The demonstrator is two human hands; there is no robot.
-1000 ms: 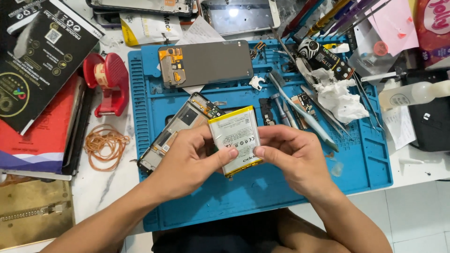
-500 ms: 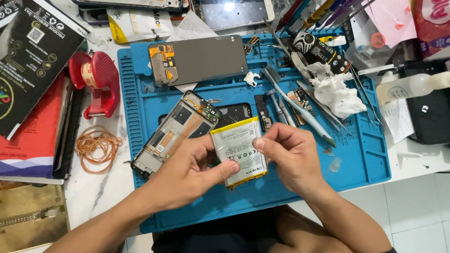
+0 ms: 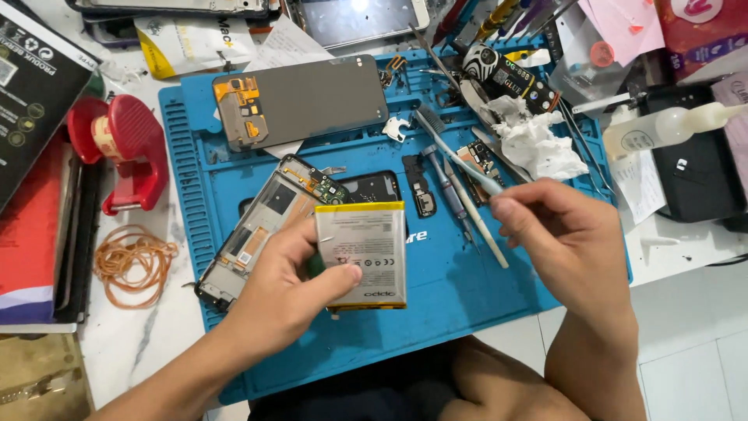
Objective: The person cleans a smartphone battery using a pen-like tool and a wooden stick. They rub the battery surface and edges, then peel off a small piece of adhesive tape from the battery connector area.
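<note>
— What do my hands hold at this moment?

— Your left hand [image 3: 284,292] grips the flat phone battery [image 3: 361,253]; the thumb presses on its light printed face and the fingers are behind it. You hold it above the blue work mat [image 3: 436,304], label toward you, just beside the opened phone frame [image 3: 265,226]. Your right hand [image 3: 573,242] is apart from the battery. It is lightly curled, and its fingertips meet at the end of a thin pale blue brush [image 3: 456,152]. I cannot tell if you really pinch the brush or only touch it.

— And the phone frame, where is it?

— It lies tilted on the mat, partly under your left hand, with its green circuit board at the upper end. Above it lies the grey screen panel [image 3: 300,100], face down. Between the frame and your right hand you have a small screwdriver [image 3: 442,181] and a white stick [image 3: 479,222].

— What is around the mat?

— On the left stands a red tape dispenser [image 3: 125,152], and below it some rubber bands [image 3: 132,261]. At the upper right is a crumpled white tissue [image 3: 538,144] and a clear squeeze bottle [image 3: 670,126].
</note>
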